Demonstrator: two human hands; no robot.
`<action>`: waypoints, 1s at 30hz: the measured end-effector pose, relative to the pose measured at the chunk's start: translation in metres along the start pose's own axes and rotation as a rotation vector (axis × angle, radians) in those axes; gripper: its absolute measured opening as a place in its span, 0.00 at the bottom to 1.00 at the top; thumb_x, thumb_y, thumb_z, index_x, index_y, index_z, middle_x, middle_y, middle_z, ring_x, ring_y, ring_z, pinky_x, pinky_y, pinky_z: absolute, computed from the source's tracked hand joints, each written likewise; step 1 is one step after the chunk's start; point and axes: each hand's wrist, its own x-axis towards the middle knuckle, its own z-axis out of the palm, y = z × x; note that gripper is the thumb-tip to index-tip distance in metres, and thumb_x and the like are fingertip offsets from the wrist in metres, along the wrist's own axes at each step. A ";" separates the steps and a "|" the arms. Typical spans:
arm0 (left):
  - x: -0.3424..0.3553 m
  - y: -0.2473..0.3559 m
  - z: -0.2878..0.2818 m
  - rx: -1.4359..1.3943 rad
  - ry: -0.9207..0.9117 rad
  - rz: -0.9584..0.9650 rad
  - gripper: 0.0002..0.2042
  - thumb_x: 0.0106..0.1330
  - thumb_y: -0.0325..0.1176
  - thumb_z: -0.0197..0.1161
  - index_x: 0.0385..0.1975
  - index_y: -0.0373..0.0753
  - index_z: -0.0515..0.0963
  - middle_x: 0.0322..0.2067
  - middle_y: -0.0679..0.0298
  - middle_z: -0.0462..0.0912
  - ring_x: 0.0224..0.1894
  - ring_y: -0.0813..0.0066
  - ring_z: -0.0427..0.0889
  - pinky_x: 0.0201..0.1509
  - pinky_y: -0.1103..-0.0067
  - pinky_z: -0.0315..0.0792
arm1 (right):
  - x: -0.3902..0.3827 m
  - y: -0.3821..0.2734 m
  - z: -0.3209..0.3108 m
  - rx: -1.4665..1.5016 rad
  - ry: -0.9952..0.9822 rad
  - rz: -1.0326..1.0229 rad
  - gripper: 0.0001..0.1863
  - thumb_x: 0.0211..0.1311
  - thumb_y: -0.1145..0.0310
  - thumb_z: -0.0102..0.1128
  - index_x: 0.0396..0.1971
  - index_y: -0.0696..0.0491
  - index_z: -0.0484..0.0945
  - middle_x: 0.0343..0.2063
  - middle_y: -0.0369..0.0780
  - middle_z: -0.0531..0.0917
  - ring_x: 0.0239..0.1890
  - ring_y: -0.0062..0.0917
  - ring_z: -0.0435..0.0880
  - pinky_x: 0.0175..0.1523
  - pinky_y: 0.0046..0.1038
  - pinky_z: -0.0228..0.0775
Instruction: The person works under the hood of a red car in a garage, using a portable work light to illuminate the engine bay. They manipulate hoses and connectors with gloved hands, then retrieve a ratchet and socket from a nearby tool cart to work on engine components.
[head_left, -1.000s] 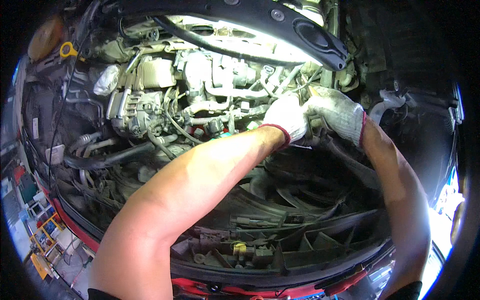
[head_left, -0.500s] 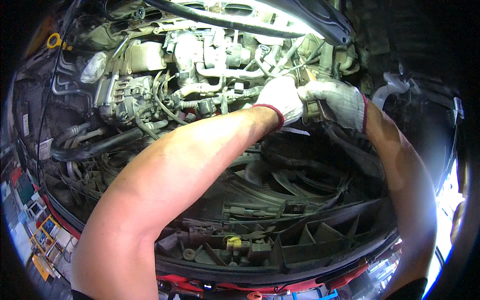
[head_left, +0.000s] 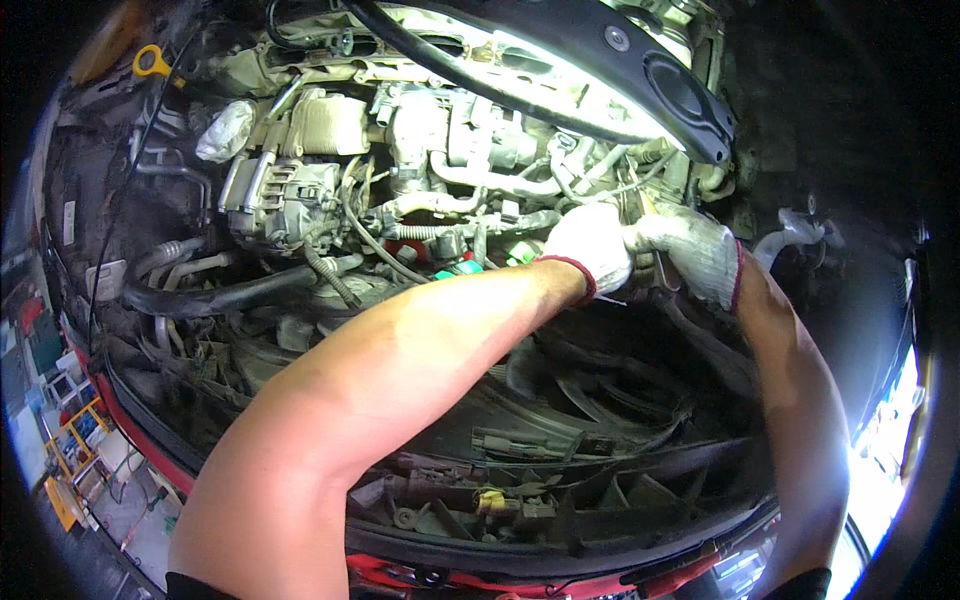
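Note:
Both my hands wear white knit gloves with dark red cuffs and meet at the right side of an open engine bay. My left hand (head_left: pixel 592 245) is curled among the hoses, back toward me; its fingertips and whatever they grip are hidden. Right beside it, my right hand (head_left: pixel 695 252) is closed, thumb and forefinger pointing at the left hand. A slim yellowish piece (head_left: pixel 647 203) sticks up from the right hand's grip, and a narrow metal piece (head_left: pixel 665 272) shows below; I cannot tell whether they are one tool. A thin hose (head_left: pixel 610 190) runs just behind.
A bright work light with a black housing (head_left: pixel 690 100) lies across the engine's back right. The alternator (head_left: pixel 290 200) and a thick black hose (head_left: pixel 220 298) are at left. The fan shroud (head_left: pixel 560 370) and front crossmember (head_left: pixel 620 500) lie under my forearms. A yellow dipstick ring (head_left: pixel 152 62) stands far left.
The view has shifted, so the engine sits lower and further right in the picture. Both hands stay together at the same spot on the engine. More of the work light's housing shows.

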 end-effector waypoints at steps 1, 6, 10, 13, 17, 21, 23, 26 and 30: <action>-0.001 0.001 0.000 0.010 0.019 0.013 0.16 0.64 0.39 0.57 0.35 0.31 0.83 0.35 0.40 0.85 0.41 0.42 0.85 0.47 0.59 0.78 | 0.000 -0.001 -0.001 -0.056 0.039 0.019 0.24 0.62 0.47 0.61 0.36 0.56 0.84 0.19 0.38 0.80 0.19 0.21 0.74 0.24 0.26 0.61; -0.003 0.001 0.004 -0.017 0.040 0.003 0.17 0.68 0.45 0.56 0.36 0.34 0.79 0.34 0.42 0.83 0.40 0.39 0.83 0.45 0.56 0.77 | -0.001 -0.009 -0.001 -0.013 0.007 0.006 0.15 0.61 0.57 0.57 0.31 0.56 0.80 0.19 0.37 0.80 0.19 0.21 0.75 0.26 0.26 0.64; -0.007 0.003 0.007 -0.045 0.061 -0.038 0.17 0.68 0.45 0.56 0.36 0.34 0.80 0.34 0.42 0.84 0.41 0.40 0.83 0.45 0.57 0.77 | -0.005 -0.014 0.003 0.041 0.041 0.026 0.16 0.61 0.57 0.57 0.30 0.57 0.80 0.18 0.38 0.79 0.18 0.21 0.75 0.24 0.26 0.63; -0.007 0.009 0.006 -0.065 0.053 -0.055 0.16 0.64 0.42 0.59 0.36 0.34 0.83 0.34 0.42 0.85 0.41 0.42 0.85 0.46 0.58 0.78 | -0.007 -0.012 -0.005 -0.017 0.047 0.064 0.17 0.60 0.56 0.61 0.34 0.57 0.82 0.21 0.36 0.80 0.20 0.19 0.75 0.25 0.23 0.64; -0.007 0.021 0.003 -0.154 0.085 -0.040 0.17 0.64 0.43 0.60 0.36 0.34 0.83 0.35 0.43 0.86 0.42 0.44 0.85 0.46 0.59 0.78 | 0.003 -0.002 -0.018 0.091 -0.050 0.093 0.14 0.64 0.60 0.62 0.40 0.56 0.84 0.28 0.36 0.85 0.25 0.19 0.81 0.28 0.22 0.70; -0.006 0.026 -0.001 -0.176 0.092 -0.105 0.17 0.65 0.43 0.59 0.36 0.34 0.83 0.35 0.44 0.86 0.42 0.44 0.86 0.46 0.59 0.78 | 0.008 0.007 -0.023 -0.168 -0.067 -0.355 0.13 0.65 0.63 0.61 0.41 0.57 0.84 0.33 0.40 0.87 0.33 0.22 0.86 0.35 0.24 0.79; -0.007 0.027 -0.001 -0.171 0.081 -0.114 0.17 0.65 0.43 0.58 0.36 0.34 0.83 0.35 0.44 0.86 0.42 0.44 0.86 0.46 0.59 0.78 | 0.007 0.006 -0.023 -0.174 -0.083 -0.405 0.13 0.65 0.64 0.61 0.40 0.57 0.84 0.34 0.40 0.87 0.33 0.22 0.86 0.36 0.24 0.78; -0.009 0.026 0.000 -0.157 0.070 -0.078 0.18 0.67 0.44 0.57 0.37 0.34 0.83 0.35 0.43 0.86 0.42 0.43 0.85 0.46 0.59 0.78 | 0.003 0.002 -0.023 -0.113 -0.050 0.055 0.12 0.65 0.65 0.61 0.41 0.57 0.84 0.35 0.40 0.87 0.33 0.22 0.86 0.36 0.24 0.78; -0.012 0.028 -0.005 -0.156 0.063 -0.017 0.20 0.69 0.47 0.54 0.39 0.33 0.81 0.36 0.43 0.85 0.42 0.42 0.84 0.47 0.58 0.77 | 0.004 0.004 -0.024 -0.019 -0.027 0.101 0.13 0.65 0.64 0.62 0.41 0.59 0.84 0.37 0.42 0.86 0.35 0.23 0.87 0.38 0.26 0.80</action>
